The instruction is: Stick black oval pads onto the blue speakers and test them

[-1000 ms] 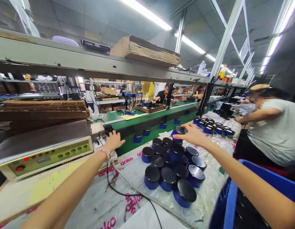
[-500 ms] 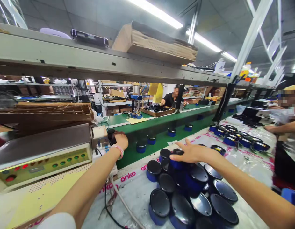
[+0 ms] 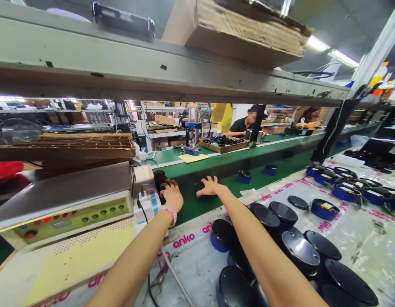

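My left hand [image 3: 172,197] is at the near left part of the green conveyor belt [image 3: 184,209], beside a white power strip. Its fingers curl over a dark round unit [image 3: 160,184], mostly hidden beneath them; another black round top [image 3: 159,174] shows just behind. My right hand [image 3: 210,186] reaches over the belt, fingers wrapped around a round unit with a black top and blue side [image 3: 198,187]. Similar black-and-blue units [image 3: 300,247] are heaped on the plastic-covered table under my right forearm. Further along the belt stand more of these units [image 3: 245,176].
A control box [image 3: 98,209] with lit buttons stands at left, near the power strip [image 3: 149,204] and its cables. An overhead shelf [image 3: 120,59] crosses above my hands. Opened units with wires [image 3: 347,189] lie at right. A person [image 3: 245,123] sits across the belt.
My right hand has gone from the heap on the table to a unit on the belt. My left hand stays by the power strip. The view has turned right.
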### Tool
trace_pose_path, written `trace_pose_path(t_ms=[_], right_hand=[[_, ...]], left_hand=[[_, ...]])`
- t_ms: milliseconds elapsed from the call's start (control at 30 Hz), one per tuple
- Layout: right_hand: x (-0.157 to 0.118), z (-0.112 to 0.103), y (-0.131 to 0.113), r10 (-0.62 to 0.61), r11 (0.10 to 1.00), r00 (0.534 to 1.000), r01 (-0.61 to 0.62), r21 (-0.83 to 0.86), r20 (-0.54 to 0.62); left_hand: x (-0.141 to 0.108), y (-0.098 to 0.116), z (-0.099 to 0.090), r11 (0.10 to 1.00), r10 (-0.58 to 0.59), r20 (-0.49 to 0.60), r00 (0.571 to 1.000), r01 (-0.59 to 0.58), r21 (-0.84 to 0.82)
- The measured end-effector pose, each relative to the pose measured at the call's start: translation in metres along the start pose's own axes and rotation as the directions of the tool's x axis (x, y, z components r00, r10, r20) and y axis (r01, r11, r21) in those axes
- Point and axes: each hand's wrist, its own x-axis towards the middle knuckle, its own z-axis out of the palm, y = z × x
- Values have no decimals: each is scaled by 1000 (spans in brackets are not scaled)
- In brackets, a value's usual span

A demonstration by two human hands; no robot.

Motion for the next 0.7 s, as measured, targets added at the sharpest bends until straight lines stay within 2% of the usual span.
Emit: trace_pose_path(t_ms=[67,133,200,300,400,467,533,600,700], right_hand=[[-6,0,-1,43,999,999,-43,-12,17],[-6,-11,-9,70,997,996,-69,-26,53],[-6,-36,-19,52,998,997,-50,-32,65],[-24,-93,-28,-24,999,999,25,-29,36],[-87,-147,-25,-100,995,993,99,-18,-66],[-148,-164,-17,-117,993,983,116,-17,-142],[-210,-159,-6,-124,992,965,124,-14,-229],[-261,-137,9,-102,995,960,93,-47,-261],[-302,-86,30,4,1000,967,-11,-27,-256]], left_hand=[[-4,0,0,1000,23,-11,1000,-23,-20],[-8,-2,-5,997,57,-24,998,-58,-42],[-10,-3,-16,992,104,-46,993,-107,-63],[-18,-3,-44,973,198,-71,978,-205,-108],[-42,5,-77,918,343,-62,937,-349,-188],[-71,17,-94,850,465,-56,883,-463,-250],[-106,32,-102,775,569,-53,820,-557,-297],[-142,51,-103,723,634,-42,772,-611,-322],[-181,76,-96,684,674,-51,737,-649,-334]])
